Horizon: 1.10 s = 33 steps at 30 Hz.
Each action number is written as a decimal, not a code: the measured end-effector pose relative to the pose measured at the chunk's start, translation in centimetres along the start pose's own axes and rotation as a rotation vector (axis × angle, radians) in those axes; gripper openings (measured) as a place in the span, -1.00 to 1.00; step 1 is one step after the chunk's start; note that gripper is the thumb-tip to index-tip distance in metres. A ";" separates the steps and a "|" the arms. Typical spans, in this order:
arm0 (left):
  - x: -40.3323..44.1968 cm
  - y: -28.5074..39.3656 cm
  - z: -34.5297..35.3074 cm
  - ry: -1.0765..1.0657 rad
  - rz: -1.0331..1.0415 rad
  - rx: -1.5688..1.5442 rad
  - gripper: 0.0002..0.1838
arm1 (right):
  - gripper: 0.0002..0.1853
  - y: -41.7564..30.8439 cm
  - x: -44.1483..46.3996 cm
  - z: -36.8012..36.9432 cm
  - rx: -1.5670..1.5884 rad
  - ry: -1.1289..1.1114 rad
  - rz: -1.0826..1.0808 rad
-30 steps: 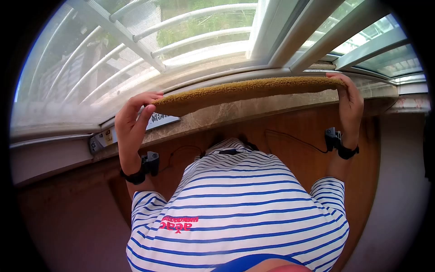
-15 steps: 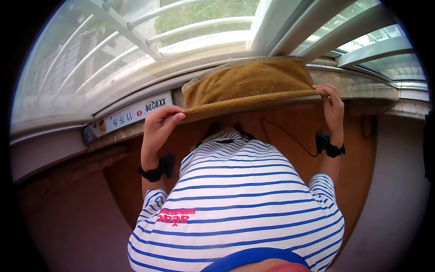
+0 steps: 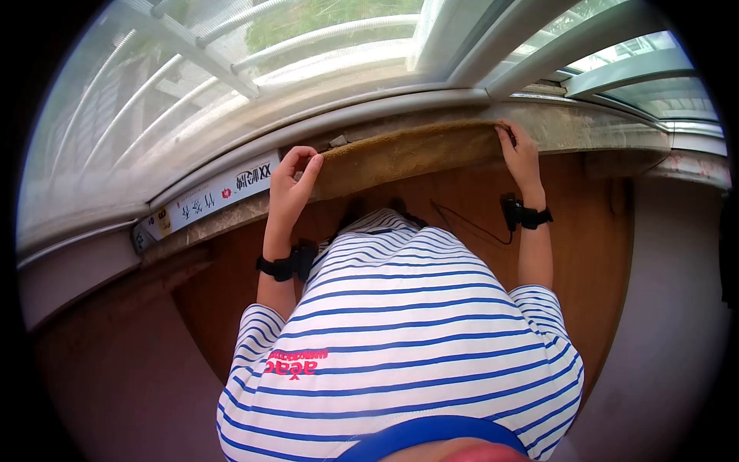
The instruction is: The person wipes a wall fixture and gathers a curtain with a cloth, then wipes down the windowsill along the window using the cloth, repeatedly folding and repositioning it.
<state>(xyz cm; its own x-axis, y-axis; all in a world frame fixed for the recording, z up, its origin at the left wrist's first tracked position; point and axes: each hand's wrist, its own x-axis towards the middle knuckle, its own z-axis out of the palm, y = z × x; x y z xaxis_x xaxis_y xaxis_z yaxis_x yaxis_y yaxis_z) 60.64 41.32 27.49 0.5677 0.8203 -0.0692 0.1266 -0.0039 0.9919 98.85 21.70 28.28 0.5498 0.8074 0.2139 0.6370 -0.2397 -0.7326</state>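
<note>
A brown plush cloth [image 3: 408,158] lies as a long, narrow strip along the stone window sill, its far edge raised in a fuzzy ridge. My left hand [image 3: 291,192] pinches the cloth's left end between thumb and fingers. At the opposite end, my right hand [image 3: 522,158] grips the right corner with fingertips pressed together. The cloth is stretched between both hands, and its underside is hidden.
White window frames and curved bars stand beyond the sill [image 3: 585,137]. A white box with printed characters [image 3: 208,199] lies on the sill at left. Below is a brown wooden floor [image 3: 570,308]; a black cable [image 3: 469,223] hangs near my right wrist strap.
Both hands have moved forward toward the window and closer together, carrying the cloth's near edge away from me. The broad plush face is now folded into a narrower strip.
</note>
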 end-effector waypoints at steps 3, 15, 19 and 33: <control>0.1 0.2 1.2 -0.040 0.115 -0.014 -0.80 | -0.76 0.1 -0.3 0.6 -0.095 0.057 -0.212; 1.2 -0.3 1.1 0.134 0.222 0.084 -0.71 | -0.70 -1.7 -0.7 1.4 0.173 -0.003 0.134; 3.8 1.9 0.8 0.321 0.366 0.176 -0.67 | -0.71 -3.4 3.1 2.0 0.070 0.221 -0.007; -4.2 -3.1 1.8 0.264 0.300 0.332 -0.80 | -0.78 0.3 -6.7 4.9 0.129 0.235 -0.070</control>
<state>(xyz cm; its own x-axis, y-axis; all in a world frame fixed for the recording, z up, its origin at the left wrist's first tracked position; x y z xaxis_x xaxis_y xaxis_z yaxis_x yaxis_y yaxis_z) 59.33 36.82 24.51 0.3991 0.8717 0.2845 0.2659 -0.4069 0.8739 92.72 18.82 23.44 0.6267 0.6688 0.3999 0.6119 -0.1047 -0.7840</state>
